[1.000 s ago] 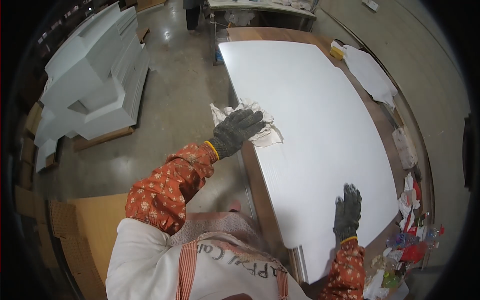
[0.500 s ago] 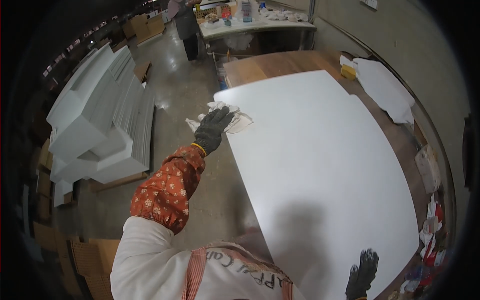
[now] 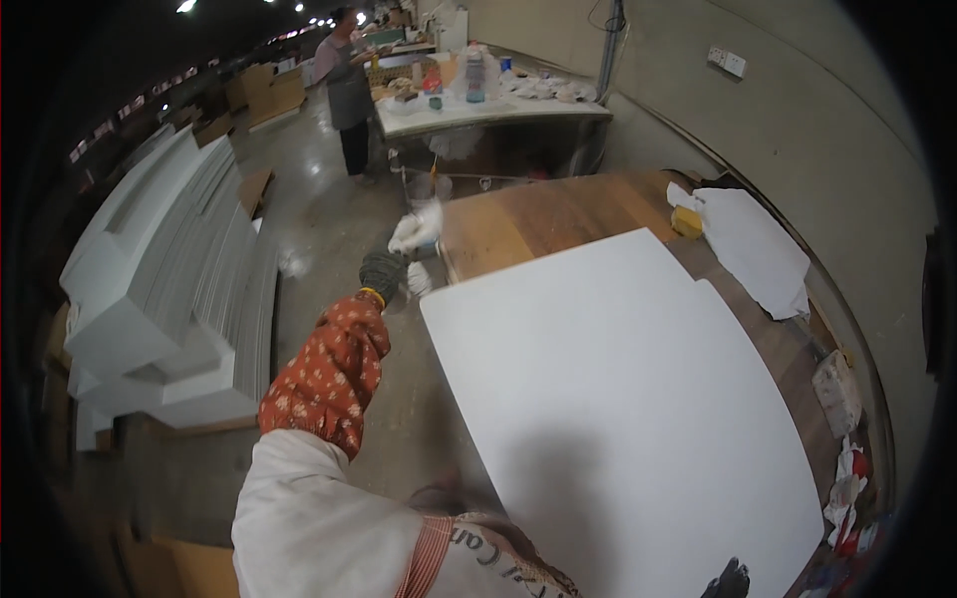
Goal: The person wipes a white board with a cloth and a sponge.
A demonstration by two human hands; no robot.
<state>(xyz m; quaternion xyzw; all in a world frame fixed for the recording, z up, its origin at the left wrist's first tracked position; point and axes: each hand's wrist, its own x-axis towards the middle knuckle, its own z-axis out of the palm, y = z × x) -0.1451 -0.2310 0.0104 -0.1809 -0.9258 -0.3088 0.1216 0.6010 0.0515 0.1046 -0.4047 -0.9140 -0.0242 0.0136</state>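
Observation:
My left hand (image 3: 381, 275), in a dark knitted glove with a yellow cuff, is closed round a crumpled white cloth (image 3: 417, 231). Hand and cloth are off the panel's far left corner, over the floor side. The large white panel (image 3: 598, 379) lies flat on a wooden-topped table (image 3: 538, 224) in front of me. At the lower edge of the picture, the gloved fingers of my right hand (image 3: 731, 580) reach out over the panel's near right part; the rest of that hand is cut off.
Stacked white panels (image 3: 164, 299) stand on the left. Beyond the table, a workbench (image 3: 498, 115) carries bottles and cloths, with a person (image 3: 344, 95) beside it. Along the right wall lie a white sheet (image 3: 753, 244), a yellow block (image 3: 686, 221) and crumpled wrappings (image 3: 845, 493).
My left hand has lifted the cloth off the panel's left edge and moved it out past the far corner. The view has tilted up, so my right hand sits lower in it.

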